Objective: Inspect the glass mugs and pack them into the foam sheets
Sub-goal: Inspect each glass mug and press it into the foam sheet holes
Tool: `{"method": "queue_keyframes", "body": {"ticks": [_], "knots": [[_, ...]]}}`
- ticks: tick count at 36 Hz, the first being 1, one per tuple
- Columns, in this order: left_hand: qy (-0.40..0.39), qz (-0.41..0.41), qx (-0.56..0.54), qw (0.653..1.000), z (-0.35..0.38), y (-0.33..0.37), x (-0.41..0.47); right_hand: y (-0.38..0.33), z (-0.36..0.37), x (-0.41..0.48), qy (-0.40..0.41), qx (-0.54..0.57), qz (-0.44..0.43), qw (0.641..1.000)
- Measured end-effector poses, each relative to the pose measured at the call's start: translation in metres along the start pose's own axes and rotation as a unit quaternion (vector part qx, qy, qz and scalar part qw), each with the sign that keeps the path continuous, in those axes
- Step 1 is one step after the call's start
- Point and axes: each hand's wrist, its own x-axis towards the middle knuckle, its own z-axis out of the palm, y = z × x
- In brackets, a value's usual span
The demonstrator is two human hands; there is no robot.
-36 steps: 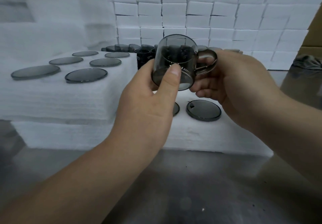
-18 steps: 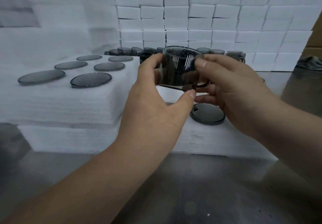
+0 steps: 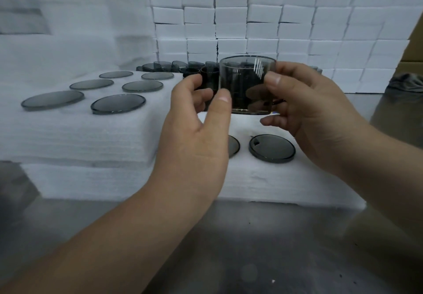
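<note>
A smoky grey glass mug (image 3: 248, 85) stands upright in the air above the low foam sheet (image 3: 263, 174). My right hand (image 3: 306, 115) grips it from the right, thumb on the wall and fingers behind and under it, hiding the handle. My left hand (image 3: 196, 133) touches the mug's left wall with its thumb tip, fingers curled loosely behind. Packed mugs show as dark round bases in the foam: one (image 3: 272, 148) below the held mug, several (image 3: 117, 104) in the taller foam stack (image 3: 75, 138) at left.
Loose grey mugs (image 3: 194, 70) cluster behind the foam near the back wall of stacked white boxes (image 3: 263, 19). A steel tabletop (image 3: 229, 248) lies in front. A cardboard box (image 3: 412, 49) stands at the far right.
The mug has turned from tilted to upright and sits slightly further right. My left hand has loosened from a full grip to a thumb touch; my right hand keeps hold.
</note>
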Motion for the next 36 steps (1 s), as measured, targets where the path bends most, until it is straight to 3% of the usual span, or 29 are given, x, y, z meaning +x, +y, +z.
{"method": "queue_keyframes", "body": {"ticks": [15,23,31,36], "knots": [[-0.084,0.044,0.038,0.995,-0.002,0.003,-0.004,-0.001,0.0,0.004,-0.05,0.099,0.045,0.993],[-0.003,0.013,0.013,1.0,-0.002,0.002,0.001,0.003,0.0,0.003,0.093,-0.083,-0.032,0.992],[0.015,0.019,0.069,0.997,0.0,-0.001,0.001,-0.001,0.005,-0.004,0.005,-0.118,-0.055,0.992],[-0.004,0.034,0.069,0.997,-0.002,-0.004,0.001,-0.003,0.007,-0.007,-0.003,-0.141,-0.063,0.988]]}}
